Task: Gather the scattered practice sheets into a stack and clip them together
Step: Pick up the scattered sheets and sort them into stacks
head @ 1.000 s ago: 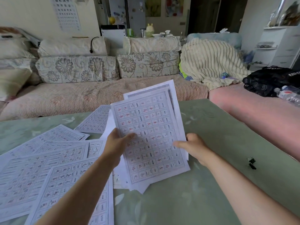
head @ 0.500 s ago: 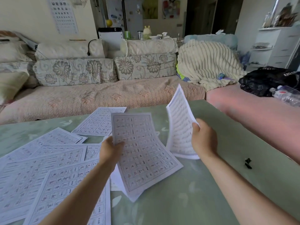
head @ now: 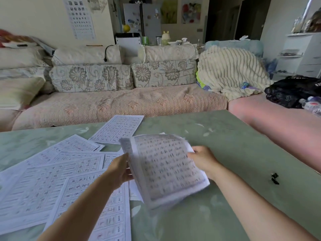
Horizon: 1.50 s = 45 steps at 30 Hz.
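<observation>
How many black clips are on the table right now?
2. Both lie close together on the green table, right of the right forearm: one black clip and a second clip just nearer the person. More could be hidden under sheets.

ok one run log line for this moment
step: gathering | left hand: grips held sheets | right hand: grips them too | loose sheets: on table | clips: untouched

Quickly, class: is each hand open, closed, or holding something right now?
Left hand: holding the left edge of the bundle of sheets.
Right hand: holding the right edge of the same bundle.
</observation>
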Motion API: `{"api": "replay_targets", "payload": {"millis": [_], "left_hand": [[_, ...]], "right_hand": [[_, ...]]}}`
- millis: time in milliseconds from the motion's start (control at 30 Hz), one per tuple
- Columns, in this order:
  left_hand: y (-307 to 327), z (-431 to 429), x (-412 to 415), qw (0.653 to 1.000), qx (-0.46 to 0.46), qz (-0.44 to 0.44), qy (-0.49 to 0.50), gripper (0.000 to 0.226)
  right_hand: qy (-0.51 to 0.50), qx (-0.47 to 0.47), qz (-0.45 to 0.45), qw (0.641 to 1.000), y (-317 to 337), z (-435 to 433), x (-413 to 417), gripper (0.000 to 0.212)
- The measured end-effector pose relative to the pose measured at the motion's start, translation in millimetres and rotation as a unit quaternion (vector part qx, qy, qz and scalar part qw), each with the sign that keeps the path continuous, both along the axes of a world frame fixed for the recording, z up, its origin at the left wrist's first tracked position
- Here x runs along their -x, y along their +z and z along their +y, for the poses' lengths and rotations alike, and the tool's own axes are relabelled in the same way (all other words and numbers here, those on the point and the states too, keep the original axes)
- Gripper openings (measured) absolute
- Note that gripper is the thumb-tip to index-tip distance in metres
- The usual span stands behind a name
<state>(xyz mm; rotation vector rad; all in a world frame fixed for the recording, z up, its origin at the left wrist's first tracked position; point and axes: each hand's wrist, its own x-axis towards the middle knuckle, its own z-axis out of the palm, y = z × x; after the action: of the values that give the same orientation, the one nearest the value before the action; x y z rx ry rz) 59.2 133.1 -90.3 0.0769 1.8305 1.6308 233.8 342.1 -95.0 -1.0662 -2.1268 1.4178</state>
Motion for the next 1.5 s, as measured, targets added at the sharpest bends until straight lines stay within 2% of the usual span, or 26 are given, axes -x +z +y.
{"api": "replay_targets", "payload": {"millis": [33,100,167,333,400,433,500,533,567,633,767,833,933,967,1033,1067,1167,1267,1333,1500], "left_hand": [[-1,-3,2,1.0,-0.002,-0.008,-0.01,0.035],[-3,-8,3,0.998,0.013,0.0,-0.061,0.032],[-7,-8,1,0.994,0.029,0.044,-0.1,0.022],[-4,-2,-1,0.984,0.046,0.159,-0.07,0.023],[0,-5,2,0.98,0.027,0.183,-0.068,0.027],[2,-9,3,0.98,0.011,0.189,-0.068,0.029],[11,-16,2,0.978,-0.032,0.195,-0.066,0.031],[17,-20,2,0.977,-0.056,0.193,-0.064,0.033],[23,-24,2,0.977,-0.078,0.192,-0.059,0.034],[35,-32,4,0.972,-0.113,0.2,-0.042,0.035],[57,-49,4,0.947,-0.186,0.261,0.025,0.022],[66,-57,-1,0.928,-0.202,0.308,0.055,0.016],[74,-71,-6,0.897,-0.185,0.391,0.091,0.013],[77,-77,-7,0.889,-0.181,0.41,0.094,0.013],[85,-90,-8,0.883,-0.177,0.427,0.086,0.015],[87,-97,-9,0.884,-0.174,0.428,0.076,0.017],[81,-122,-9,0.902,-0.145,0.405,0.039,0.03],[52,-148,-6,0.918,-0.044,0.393,0.013,0.028],[38,-161,-4,0.92,0.007,0.392,0.004,0.026],[56,-182,12,0.924,0.005,0.378,0.051,0.013]], "right_hand": [[0.003,-0.042,-0.048,0.998,-8,0,1,0.016],[0.014,-0.071,-0.09,0.993,-15,-3,3,0.021],[0.018,-0.094,-0.099,0.99,-16,-7,6,0.019],[0.006,-0.124,-0.088,0.988,-9,-15,13,0.018],[0.005,-0.134,-0.058,0.989,-7,-17,16,0.011],[0.007,-0.125,-0.035,0.992,-5,-18,18,0.016],[0.003,-0.085,0.013,0.996,3,-24,22,0.045],[0.004,-0.061,0.045,0.997,9,-28,24,0.051],[0.01,-0.047,0.084,0.995,14,-30,26,0.047],[0.024,-0.069,0.136,0.988,26,-35,31,0.02],[-0.001,-0.133,0.231,0.964,54,-59,43,0.035],[-0.003,-0.158,0.259,0.953,63,-78,48,0.033],[0.038,-0.144,0.262,0.953,63,-102,57,0.012],[0.042,-0.141,0.267,0.953,65,-111,59,0.013],[0.051,-0.142,0.285,0.947,68,-124,63,0.027],[0.061,-0.138,0.289,0.945,69,-132,65,0.026],[0.105,-0.12,0.252,0.954,61,-153,69,0.008],[0.158,-0.099,0.165,0.969,38,-165,75,0.034],[0.152,-0.103,0.105,0.977,34,-171,78,0.046],[0.087,-0.117,0.143,0.979,48,-181,87,0.027]]}}
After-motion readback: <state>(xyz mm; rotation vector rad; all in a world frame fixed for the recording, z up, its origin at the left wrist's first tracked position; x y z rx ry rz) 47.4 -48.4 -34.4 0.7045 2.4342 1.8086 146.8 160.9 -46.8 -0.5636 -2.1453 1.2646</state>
